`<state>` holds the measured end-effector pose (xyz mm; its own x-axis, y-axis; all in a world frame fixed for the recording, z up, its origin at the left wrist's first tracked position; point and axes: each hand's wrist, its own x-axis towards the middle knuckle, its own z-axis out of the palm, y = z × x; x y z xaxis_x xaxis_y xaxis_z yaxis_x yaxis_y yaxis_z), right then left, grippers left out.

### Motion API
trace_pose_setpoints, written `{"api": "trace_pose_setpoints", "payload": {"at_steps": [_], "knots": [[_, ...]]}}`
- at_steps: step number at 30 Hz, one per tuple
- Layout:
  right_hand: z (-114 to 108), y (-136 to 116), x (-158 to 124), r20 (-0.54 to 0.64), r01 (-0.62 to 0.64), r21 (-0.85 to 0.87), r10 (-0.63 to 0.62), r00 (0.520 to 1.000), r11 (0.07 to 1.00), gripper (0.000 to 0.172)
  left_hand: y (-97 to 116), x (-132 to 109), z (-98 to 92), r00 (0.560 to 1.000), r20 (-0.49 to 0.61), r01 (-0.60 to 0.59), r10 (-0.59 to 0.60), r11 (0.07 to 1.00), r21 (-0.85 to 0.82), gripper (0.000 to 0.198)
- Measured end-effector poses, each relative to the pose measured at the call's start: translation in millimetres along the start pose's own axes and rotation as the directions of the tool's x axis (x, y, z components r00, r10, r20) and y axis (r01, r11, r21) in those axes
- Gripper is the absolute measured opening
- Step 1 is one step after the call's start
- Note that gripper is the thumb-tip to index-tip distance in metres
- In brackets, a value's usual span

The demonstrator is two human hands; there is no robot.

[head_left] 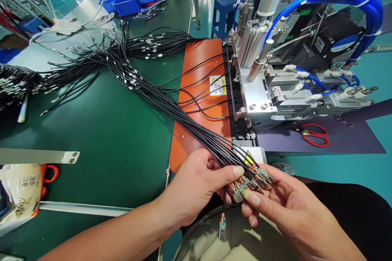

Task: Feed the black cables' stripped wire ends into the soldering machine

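Both hands pinch the cable bundle at lower centre: left hand closed around the wires, right hand fingering the connector ends. Bundle runs diagonally toward upper left over the orange plate; one connector dangles, probably loose. Machine sits right, red scissors nearby.

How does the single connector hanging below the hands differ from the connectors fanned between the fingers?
The hanging connector dangles alone, pointing straight down; the fanned connectors sit clustered, pointing rightward. No finger touches the hanging connector, while the left hand and right hand pinch the fanned connectors. All end thin black cables and show metal tips with coloured wires.
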<state>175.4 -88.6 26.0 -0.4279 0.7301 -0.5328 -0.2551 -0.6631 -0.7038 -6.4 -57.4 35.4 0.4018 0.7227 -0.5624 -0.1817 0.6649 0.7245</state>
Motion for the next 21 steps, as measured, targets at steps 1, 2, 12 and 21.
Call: {"api": "trace_pose_setpoints", "payload": {"at_steps": [1,2,12,21], "knots": [[0.4,0.0,-0.6,-0.002,-0.001,0.006,0.001,1.0,1.0,0.029,0.1,0.3,-0.2,1.0,0.002,-0.001,0.001,1.0,0.001,0.036],[0.5,0.2,-1.4,-0.004,0.002,0.009,-0.002,1.0,1.0,0.029,0.1,0.6,-0.3,1.0,0.004,-0.002,0.002,1.0,0.0,0.037],[-1.3,6.4,-2.4,0.013,0.025,-0.023,-0.024,1.0,0.999,0.035,1.0,0.6,0.1,1.0,0.015,-0.007,0.008,1.0,-0.029,0.038],[5.0,3.0,-1.2,0.03,-0.02,0.01,0.02,0.999,1.0,0.033,2.3,0.6,1.3,1.0,-0.004,-0.001,0.001,0.999,-0.038,0.047]]}}
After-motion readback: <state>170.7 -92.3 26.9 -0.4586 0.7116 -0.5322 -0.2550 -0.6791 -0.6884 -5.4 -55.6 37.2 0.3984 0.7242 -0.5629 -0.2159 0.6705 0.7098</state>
